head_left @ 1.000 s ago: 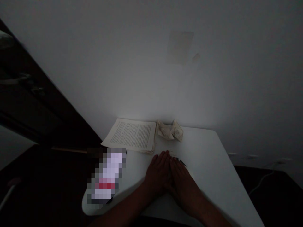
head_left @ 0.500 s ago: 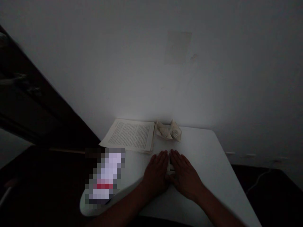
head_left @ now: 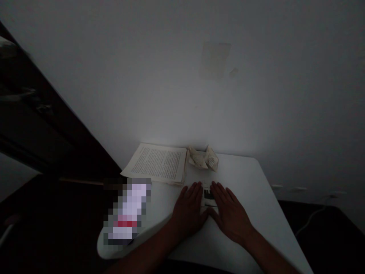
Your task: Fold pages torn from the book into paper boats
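A small piece of printed paper [head_left: 209,198] lies on the white table, its sides covered by my hands. My left hand [head_left: 188,207] presses flat on its left part, fingers stretched forward. On the other side my right hand [head_left: 229,211] lies flat too, fingers extended along the right part. My two thumbs come close together at the near edge. Between the hands a strip of the paper shows a dark printed picture. Just beyond the fingertips sit folded paper shapes [head_left: 203,158] made of printed pages, standing up near the wall.
A stack of printed pages [head_left: 156,163] rests at the table's back left. A blurred-out phone-like object [head_left: 129,209] lies at the left edge. The white table [head_left: 242,182] stands against a pale wall [head_left: 159,83]. A dark door [head_left: 51,114] is on the left.
My right hand has slid slightly to the right, away from my left hand, so more of the printed paper shows between them. My left hand stays nearly in place.
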Demonstrator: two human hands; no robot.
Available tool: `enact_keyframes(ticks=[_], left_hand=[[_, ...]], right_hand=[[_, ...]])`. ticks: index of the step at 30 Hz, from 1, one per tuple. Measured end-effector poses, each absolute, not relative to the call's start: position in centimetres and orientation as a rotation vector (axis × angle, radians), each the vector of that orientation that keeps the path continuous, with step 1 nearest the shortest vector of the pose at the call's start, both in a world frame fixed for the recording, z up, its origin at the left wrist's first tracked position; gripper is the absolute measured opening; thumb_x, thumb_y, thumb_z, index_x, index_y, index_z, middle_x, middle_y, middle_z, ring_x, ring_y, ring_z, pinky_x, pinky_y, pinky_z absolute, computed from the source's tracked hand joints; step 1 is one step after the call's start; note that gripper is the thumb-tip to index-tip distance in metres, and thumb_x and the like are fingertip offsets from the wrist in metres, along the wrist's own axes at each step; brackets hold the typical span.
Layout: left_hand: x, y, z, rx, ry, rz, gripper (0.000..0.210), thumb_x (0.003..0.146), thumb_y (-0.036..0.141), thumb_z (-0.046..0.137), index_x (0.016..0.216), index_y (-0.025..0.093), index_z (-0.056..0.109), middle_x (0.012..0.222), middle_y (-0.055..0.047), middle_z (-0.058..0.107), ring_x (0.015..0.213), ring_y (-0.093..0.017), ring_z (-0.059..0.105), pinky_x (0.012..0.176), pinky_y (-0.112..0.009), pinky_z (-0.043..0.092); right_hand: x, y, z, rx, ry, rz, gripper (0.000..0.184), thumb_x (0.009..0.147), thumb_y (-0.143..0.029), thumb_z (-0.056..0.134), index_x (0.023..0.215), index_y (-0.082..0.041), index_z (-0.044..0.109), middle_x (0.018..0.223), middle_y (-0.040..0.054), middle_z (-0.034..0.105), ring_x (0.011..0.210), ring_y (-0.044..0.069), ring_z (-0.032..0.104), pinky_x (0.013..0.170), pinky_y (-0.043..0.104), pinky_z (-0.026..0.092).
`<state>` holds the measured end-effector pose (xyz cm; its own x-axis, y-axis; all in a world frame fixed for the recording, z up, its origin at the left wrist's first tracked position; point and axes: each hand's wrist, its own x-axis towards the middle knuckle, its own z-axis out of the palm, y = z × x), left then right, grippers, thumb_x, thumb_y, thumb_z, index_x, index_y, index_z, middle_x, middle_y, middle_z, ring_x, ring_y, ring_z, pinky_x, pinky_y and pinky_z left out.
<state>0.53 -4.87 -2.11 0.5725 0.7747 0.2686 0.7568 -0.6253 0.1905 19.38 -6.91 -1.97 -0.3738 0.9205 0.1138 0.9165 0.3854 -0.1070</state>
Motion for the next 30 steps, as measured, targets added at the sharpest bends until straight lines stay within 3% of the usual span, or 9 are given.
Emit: enact_keyframes(ticks=[10,15,22,30], left_hand=[[0.5,-4.9,-2.2,2.738,1.337,0.492,0.064,0.088,0.055,0.033,0.137,0.013,0.032,0.145,-0.011,0.029,0.133,-0.025,0.026,0.107,-0.044,0.024],[0.5,-4.8,-2.4,2.725,1.326,0.513,0.066,0.088,0.055,0.033,0.138,0.013,0.029,0.145,-0.011,0.029,0.133,-0.025,0.026,0.107,-0.044,0.023],[0.1,-4.6,-2.5,2.680,1.279,0.511,0.064,0.086,0.050,0.039,0.140,0.018,0.026,0.145,-0.007,0.030,0.133,-0.023,0.025,0.108,-0.044,0.021],[-0.9,-3.7,-1.6,2.618,1.147,0.437,0.081,0.079,0.063,0.044,0.141,0.017,0.022,0.146,-0.009,0.028,0.133,-0.025,0.025,0.108,-0.046,0.019]], right_hand=[[20.9,-9.0,-2.3,-1.681,-2.456,-0.005,0.075,0.087,-0.058,0.035,0.144,-0.014,0.014,0.149,0.0093,0.018,0.137,0.025,0.013,0.110,0.047,0.020],[20.1,-8.7,-1.0,-1.661,-2.469,0.077,0.068,0.089,-0.053,0.035,0.143,-0.014,0.020,0.148,0.0107,0.022,0.137,0.023,0.017,0.111,0.045,0.021],[17.4,-7.4,-0.8,-1.490,-2.538,0.178,0.067,0.089,-0.042,0.039,0.144,-0.012,0.015,0.149,0.0090,0.021,0.137,0.021,0.018,0.111,0.041,0.023],[17.3,-7.5,-1.7,-1.470,-2.496,0.150,0.070,0.087,-0.038,0.046,0.144,-0.013,0.015,0.149,0.0097,0.021,0.136,0.023,0.018,0.111,0.044,0.023]])
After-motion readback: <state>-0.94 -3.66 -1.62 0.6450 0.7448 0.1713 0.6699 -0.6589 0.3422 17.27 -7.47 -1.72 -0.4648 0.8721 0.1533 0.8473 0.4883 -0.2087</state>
